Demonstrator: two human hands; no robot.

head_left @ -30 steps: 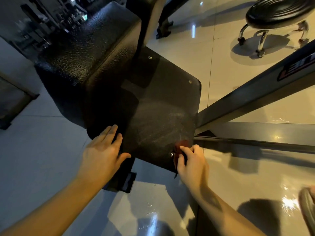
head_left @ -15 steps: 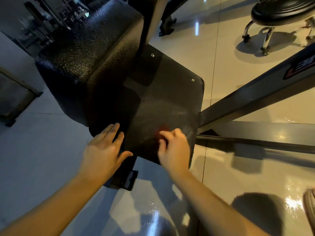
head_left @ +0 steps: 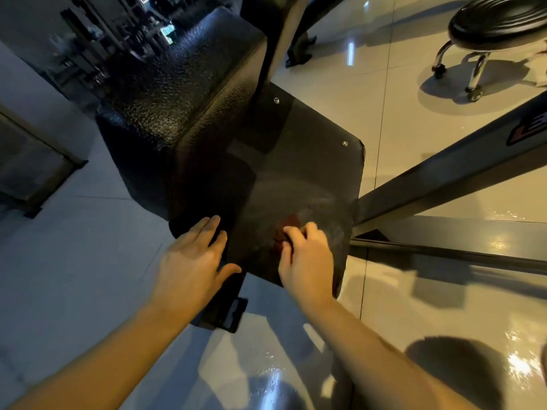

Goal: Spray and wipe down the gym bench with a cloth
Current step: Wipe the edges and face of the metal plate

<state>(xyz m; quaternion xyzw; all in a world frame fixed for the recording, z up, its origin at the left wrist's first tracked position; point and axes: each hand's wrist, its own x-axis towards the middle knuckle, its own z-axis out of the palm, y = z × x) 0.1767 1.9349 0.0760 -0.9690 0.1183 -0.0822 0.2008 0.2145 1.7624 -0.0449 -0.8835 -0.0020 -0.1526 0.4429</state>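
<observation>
The black gym bench has a textured padded block at upper left and a flat black board with two screws in front of it, streaked with wipe marks. My right hand grips a small dark red cloth and presses it on the board's near part. My left hand lies flat with straight fingers on the board's near left corner. No spray bottle is in view.
A dark metal frame beam slants up to the right from the board; a second rail runs along the glossy tiled floor. A black rolling stool stands at upper right. Dark gym equipment fills the upper left.
My right hand has slid the cloth leftward from the board's near right corner toward its middle, leaving wipe streaks. My left hand has stayed on the near left corner.
</observation>
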